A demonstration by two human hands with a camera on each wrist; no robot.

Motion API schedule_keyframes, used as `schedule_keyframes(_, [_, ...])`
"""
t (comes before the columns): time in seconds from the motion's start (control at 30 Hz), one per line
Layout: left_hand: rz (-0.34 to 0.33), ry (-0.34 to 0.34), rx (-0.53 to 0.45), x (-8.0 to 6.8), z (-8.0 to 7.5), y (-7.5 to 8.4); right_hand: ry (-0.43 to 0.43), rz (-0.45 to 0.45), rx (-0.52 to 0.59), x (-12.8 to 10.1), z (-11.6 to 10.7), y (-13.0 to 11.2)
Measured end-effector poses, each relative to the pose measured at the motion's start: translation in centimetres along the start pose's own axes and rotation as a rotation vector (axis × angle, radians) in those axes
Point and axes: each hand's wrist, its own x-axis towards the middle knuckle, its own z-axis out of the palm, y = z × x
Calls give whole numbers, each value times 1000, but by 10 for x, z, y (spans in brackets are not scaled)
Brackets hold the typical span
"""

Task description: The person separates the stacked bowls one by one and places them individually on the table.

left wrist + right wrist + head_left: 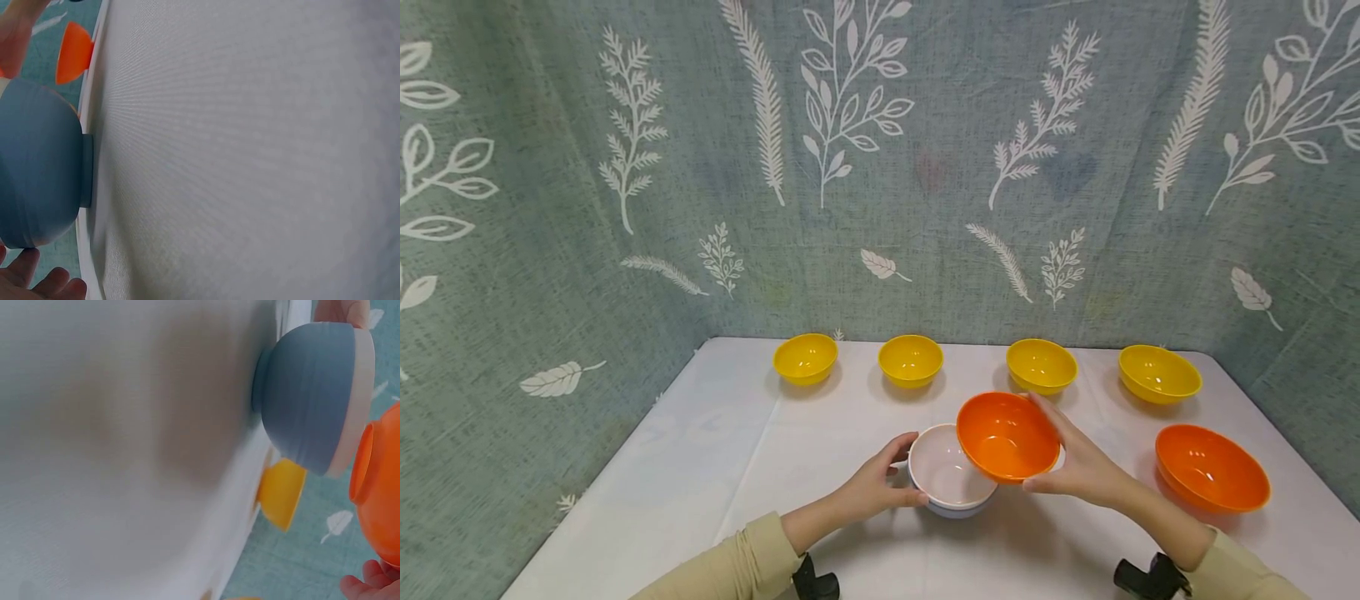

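Left hand (871, 486): cupping the white bowl's (942, 477) left side, fingers curled round its rim.
Right hand (1078, 467): gripping the orange bowl (1004, 436), holding it tilted over the white bowl, near table (715, 442) centre.

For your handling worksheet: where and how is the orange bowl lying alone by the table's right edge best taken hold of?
Probably by the rim of the lone orange bowl, from above or its right side: it sits upright and open, its smooth sides curve under, and the thin rim suits a pinch with thumb inside and fingers outside.
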Motion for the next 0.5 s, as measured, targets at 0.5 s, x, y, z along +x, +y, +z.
schedule_keyframes(0.5, [-5,-2,-5,0,1,0,40,94,-67,-12,-14,9])
